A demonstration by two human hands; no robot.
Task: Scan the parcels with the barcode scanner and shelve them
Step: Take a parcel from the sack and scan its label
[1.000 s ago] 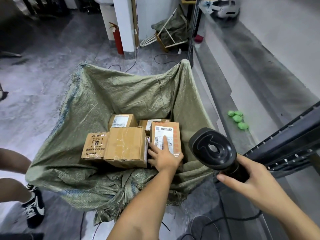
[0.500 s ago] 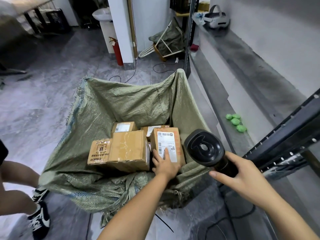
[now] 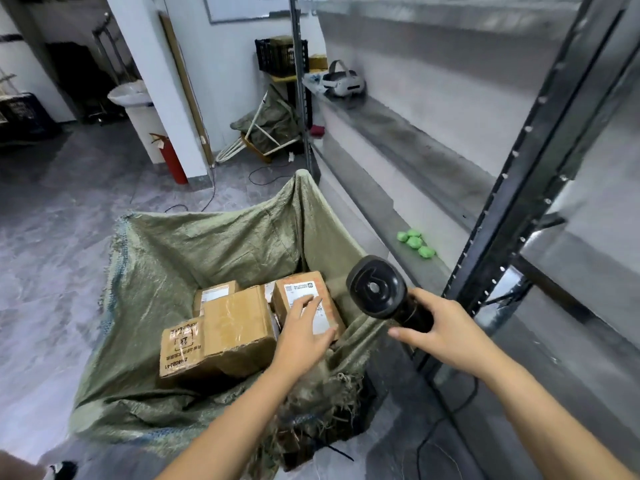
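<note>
Left hand: the left hand (image 3: 302, 336) lies on top of a brown cardboard parcel with a white shipping label (image 3: 313, 299), fingers spread over the label and the thumb hooked at the box's near right edge. It rests on the box; whether it has lifted it at all I cannot tell.

Right hand: the right hand (image 3: 438, 329) is wrapped round the grip of a black handheld barcode scanner (image 3: 379, 292), the forefinger stretched out straight below the handle. The scanner's round head tilts up and to the left, just beside the labelled parcel and above the sack's right rim.

Parcels: four more brown cartons sit in the sack. A large taped cardboard box (image 3: 237, 329) is in the middle, touching the labelled parcel's left side. A small carton with black print (image 3: 181, 344) leans against its left face. A small box with a white label (image 3: 214, 294) stands behind, and a sliver of another peeks between them.

Container: an open olive-green woven sack (image 3: 207, 244) on the grey floor, its near edge frayed.

Shelving: a dark metal rack with grey shelf boards (image 3: 502, 216) runs along the right. On it lie a cluster of small green lumps (image 3: 415, 242) and, farther back, a white headset (image 3: 343, 83).

Background: a red fire extinguisher (image 3: 169, 157) stands by a white pillar.
</note>
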